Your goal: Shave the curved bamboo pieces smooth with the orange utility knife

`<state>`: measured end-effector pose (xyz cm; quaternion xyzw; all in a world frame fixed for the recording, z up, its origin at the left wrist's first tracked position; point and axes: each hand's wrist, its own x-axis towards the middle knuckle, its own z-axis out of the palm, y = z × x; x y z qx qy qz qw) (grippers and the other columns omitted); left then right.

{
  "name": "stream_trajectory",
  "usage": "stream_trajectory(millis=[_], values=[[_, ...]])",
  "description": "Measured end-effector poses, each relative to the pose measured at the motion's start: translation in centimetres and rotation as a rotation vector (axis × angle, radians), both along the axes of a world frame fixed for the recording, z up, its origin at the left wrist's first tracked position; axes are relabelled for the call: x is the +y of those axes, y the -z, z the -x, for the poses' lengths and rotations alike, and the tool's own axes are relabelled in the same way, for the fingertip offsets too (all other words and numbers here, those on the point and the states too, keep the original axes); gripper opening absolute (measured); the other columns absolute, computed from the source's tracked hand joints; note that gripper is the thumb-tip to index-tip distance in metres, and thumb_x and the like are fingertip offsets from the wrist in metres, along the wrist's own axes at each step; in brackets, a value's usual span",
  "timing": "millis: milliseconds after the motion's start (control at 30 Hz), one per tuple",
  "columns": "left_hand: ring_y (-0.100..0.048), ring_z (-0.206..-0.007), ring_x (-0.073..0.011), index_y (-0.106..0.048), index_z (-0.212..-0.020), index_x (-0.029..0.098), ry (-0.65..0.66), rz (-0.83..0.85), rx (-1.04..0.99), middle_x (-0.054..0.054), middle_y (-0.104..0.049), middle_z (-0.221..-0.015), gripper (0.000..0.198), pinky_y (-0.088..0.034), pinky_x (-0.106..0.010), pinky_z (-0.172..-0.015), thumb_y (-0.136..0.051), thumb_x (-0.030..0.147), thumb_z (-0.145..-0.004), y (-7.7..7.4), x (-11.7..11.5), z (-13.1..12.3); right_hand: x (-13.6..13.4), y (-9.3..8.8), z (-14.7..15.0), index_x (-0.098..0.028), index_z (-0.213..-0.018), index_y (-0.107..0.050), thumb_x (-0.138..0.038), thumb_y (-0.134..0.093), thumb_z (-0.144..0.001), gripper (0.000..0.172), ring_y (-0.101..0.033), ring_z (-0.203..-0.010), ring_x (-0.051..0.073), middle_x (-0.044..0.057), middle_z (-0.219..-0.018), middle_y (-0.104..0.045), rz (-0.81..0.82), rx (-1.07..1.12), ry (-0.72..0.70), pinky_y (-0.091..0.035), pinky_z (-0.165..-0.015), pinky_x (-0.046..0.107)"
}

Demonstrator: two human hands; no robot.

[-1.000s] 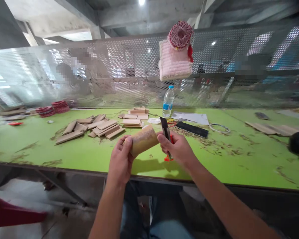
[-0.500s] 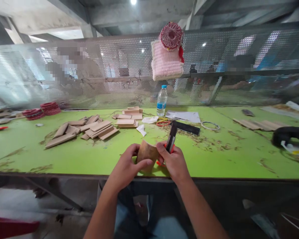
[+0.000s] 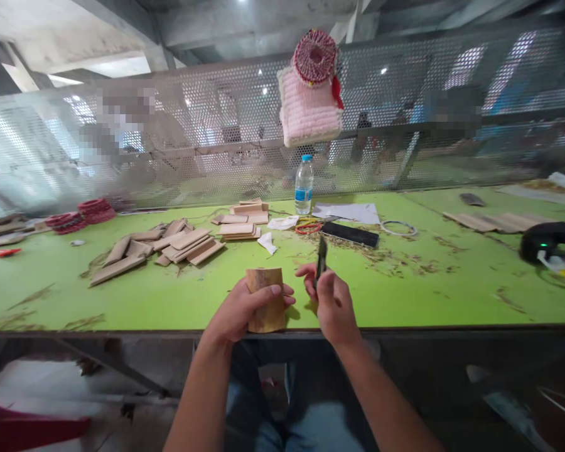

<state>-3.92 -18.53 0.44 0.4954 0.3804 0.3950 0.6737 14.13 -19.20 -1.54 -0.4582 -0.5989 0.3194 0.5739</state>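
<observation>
My left hand (image 3: 234, 309) is closed round a curved piece of bamboo (image 3: 267, 319) at the table's front edge. Its thumb lies across the outer face and the fingertips show past the right side. The bamboo stands upright, smooth side towards me. To the right, apart from it, my right hand (image 3: 336, 311) grips a utility knife (image 3: 321, 254). The knife's dark end points up; its lower part, with a bit of orange, is mostly hidden by the fingers.
On the green table (image 3: 169, 301) lies a pile of bamboo slats (image 3: 188, 242). Behind are a water bottle (image 3: 304, 188), a black flat case (image 3: 349, 234) and a white ring (image 3: 399, 228). Bamboo shavings (image 3: 400, 267) are scattered about. A perforated screen (image 3: 193, 169) stands behind, with a pink woven item (image 3: 308, 110) hanging.
The bamboo piece has turned upright and shifted slightly left in my left hand. My right hand has come away from it with the knife, its fingers loosening somewhat.
</observation>
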Motion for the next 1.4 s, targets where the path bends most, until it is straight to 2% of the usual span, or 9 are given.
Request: stream_trajectory(millis=[33, 100, 200, 400, 500, 667, 967, 1200, 1400], values=[[-0.071, -0.086, -0.0257, -0.075, -0.096, 0.013, 0.001, 0.014, -0.004, -0.014, -0.075, -0.093, 0.036, -0.056, -0.035, -0.077, -0.080, 0.043, -0.076, 0.0, 0.0, 0.0, 0.1, -0.2, -0.4, -0.021, -0.084, -0.059, -0.073, -0.025, -0.094, 0.063, -0.039, -0.054, 0.013, -0.003, -0.060, -0.042, -0.057, -0.100, 0.012, -0.029, -0.051, 0.027], [-0.070, -0.080, -0.0231, -0.074, -0.094, 0.014, 0.001, 0.013, 0.020, -0.011, -0.075, -0.088, 0.036, -0.055, -0.033, -0.073, -0.082, 0.043, -0.074, 0.0, 0.1, -0.1, 0.5, -0.6, -1.3, -0.022, -0.068, -0.047, -0.066, -0.040, -0.095, 0.052, -0.039, -0.057, 0.013, -0.003, -0.060, -0.040, -0.141, -0.368, 0.040, -0.028, -0.055, 0.027], [-0.066, -0.074, -0.0182, -0.074, -0.090, 0.014, 0.003, -0.026, 0.068, -0.008, -0.073, -0.084, 0.034, -0.052, -0.027, -0.069, -0.081, 0.043, -0.075, 0.0, 0.2, -0.1, 1.3, -0.8, -2.2, -0.022, -0.064, -0.041, -0.060, -0.049, -0.093, 0.048, -0.037, -0.057, 0.012, -0.003, -0.061, -0.041, -0.212, -0.638, 0.035, -0.025, -0.057, 0.027], [-0.065, -0.075, -0.0167, -0.073, -0.090, 0.013, 0.051, -0.090, 0.037, -0.006, -0.072, -0.082, 0.033, -0.051, -0.027, -0.073, -0.082, 0.041, -0.074, 0.4, 0.4, 0.1, 2.2, -1.3, -2.2, -0.021, -0.080, -0.059, -0.052, -0.046, -0.096, 0.038, -0.052, -0.060, 0.013, 0.000, -0.069, -0.060, -0.278, -0.882, -0.111, -0.024, -0.058, 0.026], [-0.063, -0.074, -0.0157, -0.072, -0.088, 0.012, 0.046, -0.114, 0.036, -0.005, -0.072, -0.081, 0.034, -0.050, -0.025, -0.072, -0.084, 0.040, -0.073, 0.5, 0.4, 0.1, 2.7, -1.8, -2.4, -0.021, -0.077, -0.060, -0.055, -0.046, -0.095, 0.041, -0.053, -0.059, 0.013, 0.001, -0.066, -0.063, -0.317, -0.965, -0.126, -0.022, -0.056, 0.026], [-0.064, -0.071, -0.0164, -0.073, -0.090, 0.012, -0.029, -0.108, 0.092, -0.005, -0.072, -0.077, 0.037, -0.051, -0.025, -0.069, -0.083, 0.043, -0.073, 0.5, 0.2, -0.2, 3.6, -1.9, -2.9, -0.021, -0.070, -0.059, -0.061, -0.044, -0.094, 0.049, -0.051, -0.053, 0.012, 0.000, -0.059, -0.062, -0.344, -0.995, -0.085, -0.019, -0.054, 0.026], [-0.065, -0.069, -0.0164, -0.073, -0.088, 0.012, -0.036, -0.133, 0.177, -0.007, -0.073, -0.076, 0.039, -0.051, -0.024, -0.067, -0.081, 0.048, -0.074, -0.1, 0.3, -0.2, 3.5, -1.3, -2.8, -0.021, -0.066, -0.059, -0.065, -0.041, -0.094, 0.055, -0.049, -0.051, 0.011, -0.001, -0.056, -0.059, -0.323, -0.963, -0.067, -0.019, -0.053, 0.026], [-0.065, -0.064, -0.0162, -0.071, -0.081, 0.012, -0.061, -0.054, 0.139, -0.007, -0.071, -0.072, 0.040, -0.051, -0.026, -0.064, -0.077, 0.051, -0.077, 0.0, 0.2, -0.8, 3.1, -0.8, -2.3, -0.020, -0.066, -0.057, -0.067, -0.039, -0.095, 0.058, -0.050, -0.051, 0.012, 0.000, -0.056, -0.059, -0.343, -0.944, 0.150, -0.019, -0.053, 0.027], [-0.067, -0.070, -0.0185, -0.071, -0.087, 0.012, -0.073, -0.012, 0.063, -0.008, -0.071, -0.081, 0.042, -0.054, -0.029, -0.066, -0.083, 0.049, -0.070, 0.3, 0.5, -0.6, 2.8, -0.9, -2.5, -0.021, -0.068, -0.055, -0.062, -0.038, -0.096, 0.053, -0.046, -0.049, 0.012, -0.002, -0.053, -0.052, -0.307, -0.880, 0.185, -0.021, -0.053, 0.026]])
